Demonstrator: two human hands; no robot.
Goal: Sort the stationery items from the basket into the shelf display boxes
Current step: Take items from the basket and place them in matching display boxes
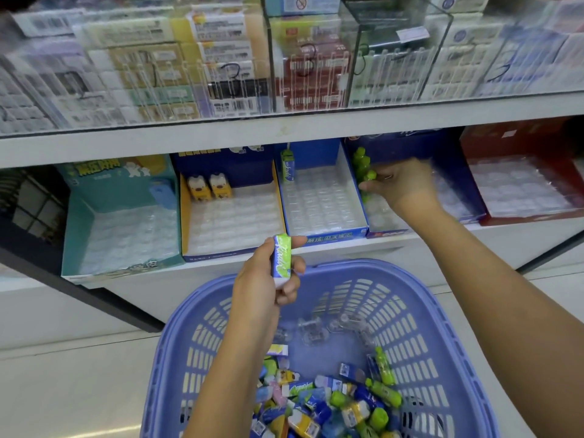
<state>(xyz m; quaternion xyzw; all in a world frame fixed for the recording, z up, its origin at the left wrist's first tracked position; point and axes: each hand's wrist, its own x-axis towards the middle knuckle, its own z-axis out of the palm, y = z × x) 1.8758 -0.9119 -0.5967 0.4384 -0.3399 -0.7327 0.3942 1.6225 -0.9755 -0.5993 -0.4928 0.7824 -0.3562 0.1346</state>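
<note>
My left hand (271, 279) is shut on a green-and-white carton-shaped eraser (281, 259), held above the purple basket (442, 327) in front of the lower shelf. My right hand (401, 184) reaches into the dark blue display box (388, 232) and is shut on a green bottle-shaped eraser (370, 176), beside other green bottles (361, 162) at that box's back left. The blue box (325, 233) left of it holds one matching green carton (288, 167) at its back. Many mixed small erasers (331, 403) lie in the basket's near end.
A yellow-edged box (232, 248) holds two yellow bear-shaped items (208, 186). A teal box (72, 235) stands at left with a blue item (162, 192), a red box (531, 218) at right. The upper shelf (284, 129) carries clear cases of packaged goods.
</note>
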